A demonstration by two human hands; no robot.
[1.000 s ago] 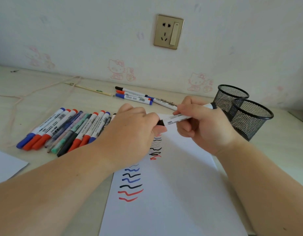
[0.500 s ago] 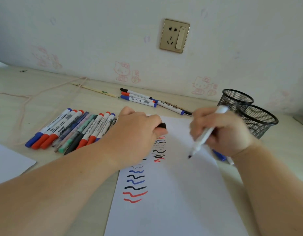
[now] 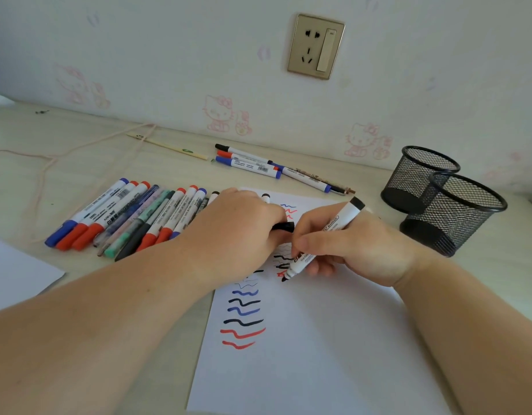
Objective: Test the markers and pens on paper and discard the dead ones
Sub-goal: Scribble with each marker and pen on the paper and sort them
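While your left hand [image 3: 240, 226] pins the paper [image 3: 303, 339] on the bench and pinches the black cap [image 3: 284, 226], your right hand [image 3: 345, 244] grips the marker [image 3: 321, 241] like a pen, tip on the sheet, probably for a test line.

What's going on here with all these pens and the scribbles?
A person is trying out pens on a sheet of paper. The right hand grips an uncapped black marker with its tip down at the paper, beside earlier red, blue and black squiggles. The left hand holds the black cap. A row of pens lies to the left, a few more near the wall, and two mesh cups stand on the right.
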